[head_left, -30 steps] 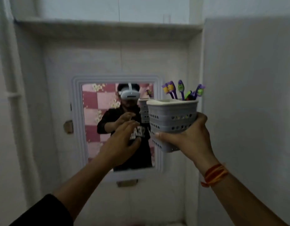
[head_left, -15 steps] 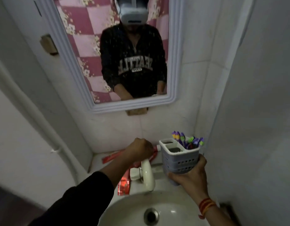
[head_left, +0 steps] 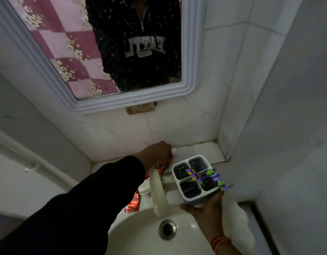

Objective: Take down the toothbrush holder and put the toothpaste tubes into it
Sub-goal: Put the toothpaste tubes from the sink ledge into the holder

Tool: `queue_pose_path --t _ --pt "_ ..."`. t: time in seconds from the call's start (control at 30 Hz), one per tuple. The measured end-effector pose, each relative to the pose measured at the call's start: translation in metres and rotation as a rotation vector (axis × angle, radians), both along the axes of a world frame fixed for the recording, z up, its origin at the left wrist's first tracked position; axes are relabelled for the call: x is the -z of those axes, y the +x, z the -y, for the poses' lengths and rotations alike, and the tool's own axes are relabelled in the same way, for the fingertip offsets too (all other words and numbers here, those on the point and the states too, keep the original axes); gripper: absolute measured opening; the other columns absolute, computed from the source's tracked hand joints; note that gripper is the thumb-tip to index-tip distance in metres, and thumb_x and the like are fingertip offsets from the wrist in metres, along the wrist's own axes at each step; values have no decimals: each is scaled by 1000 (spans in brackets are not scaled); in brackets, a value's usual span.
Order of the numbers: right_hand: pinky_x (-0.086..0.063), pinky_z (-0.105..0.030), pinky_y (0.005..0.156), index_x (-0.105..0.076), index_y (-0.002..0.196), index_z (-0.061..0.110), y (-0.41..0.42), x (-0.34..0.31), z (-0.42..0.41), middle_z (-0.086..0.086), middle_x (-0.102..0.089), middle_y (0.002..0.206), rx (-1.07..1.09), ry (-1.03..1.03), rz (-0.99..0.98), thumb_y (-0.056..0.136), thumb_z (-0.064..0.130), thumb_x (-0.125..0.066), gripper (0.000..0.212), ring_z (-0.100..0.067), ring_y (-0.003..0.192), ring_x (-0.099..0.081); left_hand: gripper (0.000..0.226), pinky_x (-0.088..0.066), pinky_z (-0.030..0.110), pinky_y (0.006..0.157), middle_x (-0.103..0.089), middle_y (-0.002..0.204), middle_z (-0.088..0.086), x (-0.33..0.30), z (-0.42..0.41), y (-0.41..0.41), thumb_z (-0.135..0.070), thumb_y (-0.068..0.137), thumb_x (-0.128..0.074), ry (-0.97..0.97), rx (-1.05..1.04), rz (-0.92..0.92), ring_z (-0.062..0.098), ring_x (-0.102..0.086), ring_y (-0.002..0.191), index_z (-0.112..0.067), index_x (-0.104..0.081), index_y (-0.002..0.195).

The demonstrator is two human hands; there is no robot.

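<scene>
Head view: white-framed wall mirror (head_left: 186, 52) up top, reflecting a dark printed sweatshirt and a pink checked floral cloth. Small brown bracket (head_left: 140, 108) sits just under the frame. White marble-look tiled wall (head_left: 113, 135) and a narrow tiled ledge (head_left: 205, 150) behind a cream ceramic basin (head_left: 140, 236) with a round metal drain (head_left: 167, 229). Curved cream plastic tap spout (head_left: 158, 194) arches over the basin, standing between the two hands and partly covering the red tube behind it.

Right hand (head_left: 205, 208) grips the white perforated plastic toothbrush holder (head_left: 194, 178) from below, thumb on its near wall; orange thread band on the wrist. The holder is square with four compartments, held above the basin's back rim, right of the tap. Purple and green toothbrushes (head_left: 206, 178) stick out of the near right compartment; the other three look dark, contents unclear.

Left hand (head_left: 157, 153), in a black sleeve, is fisted on the ledge just left of the holder, closed over a red toothpaste tube (head_left: 161, 167) whose white cap end (head_left: 174, 150) peeks out past the knuckles. A second red foil tube (head_left: 133, 204) lies on the basin rim under the forearm, half hidden.
</scene>
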State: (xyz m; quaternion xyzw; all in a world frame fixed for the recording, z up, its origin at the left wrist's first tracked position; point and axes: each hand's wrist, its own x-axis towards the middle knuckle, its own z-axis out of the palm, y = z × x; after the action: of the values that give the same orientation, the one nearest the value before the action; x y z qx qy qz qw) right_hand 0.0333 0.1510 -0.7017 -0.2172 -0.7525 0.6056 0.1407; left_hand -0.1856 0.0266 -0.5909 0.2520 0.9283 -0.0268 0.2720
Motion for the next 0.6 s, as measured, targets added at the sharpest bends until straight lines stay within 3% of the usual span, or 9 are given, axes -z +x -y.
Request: queue_pose_path --t 0.1,0.17,0.23,0.3,0.4,0.5,0.6 --pt "-44 -2 101 -38 129 34 0 2 -2 12 -60 128 -15 -43 -7 34 7 -106 121 9 118 -61 22 -54 30 69 -70 99 17 8 -5 -5 -16 71 -76 3 100 -72 32 -71 89 -9 -64 89" --pt "-43 3 95 -46 133 24 0 5 -5 12 -62 129 -48 -72 0 35 10 -107 116 18 118 -60 39 -51 32 75 -65 112 18 16 -7 -2 -19 74 -74 -14 133 -96 35 -68 101 -7 -64 110" --pt "-46 0 96 -50 138 8 1 8 -7 4 -67 131 -73 -102 21 34 26 -107 120 9 123 -61 37 -51 32 73 -66 107 18 19 -12 -1 -23 76 -74 -34 119 -98 35 -69 98 -4 -67 107" --pt "-47 -1 96 -51 139 9 1 7 -9 4 -67 131 -92 -134 36 32 44 -104 124 7 123 -62 34 -57 34 77 -70 100 15 13 -17 -3 -32 78 -73 14 93 -85 32 -70 94 -6 -70 99" --pt "-48 -2 97 -52 140 9 1 4 -11 1 -67 132 -98 -135 38 29 63 -98 132 -8 126 -63 36 -54 35 89 -72 112 10 -7 -28 -3 -35 86 -69 181 105 -44 27 -68 102 -12 -70 114" --pt "-52 -25 111 -49 144 9 2 0 -14 0 -65 137 -105 -119 32 31 65 -98 136 -13 131 -61 42 -58 35 81 -67 112 11 -46 -45 6 -29 96 -60 390 94 59 25 -73 89 -13 -58 134" --pt "-51 -39 114 -48 147 12 2 -2 -16 1 -64 140 -116 -109 47 35 60 -100 133 -12 135 -59 46 -60 33 73 -71 110 2 -86 -64 14 -37 93 -66 297 237 84 15 -74 70 -19 -58 134"
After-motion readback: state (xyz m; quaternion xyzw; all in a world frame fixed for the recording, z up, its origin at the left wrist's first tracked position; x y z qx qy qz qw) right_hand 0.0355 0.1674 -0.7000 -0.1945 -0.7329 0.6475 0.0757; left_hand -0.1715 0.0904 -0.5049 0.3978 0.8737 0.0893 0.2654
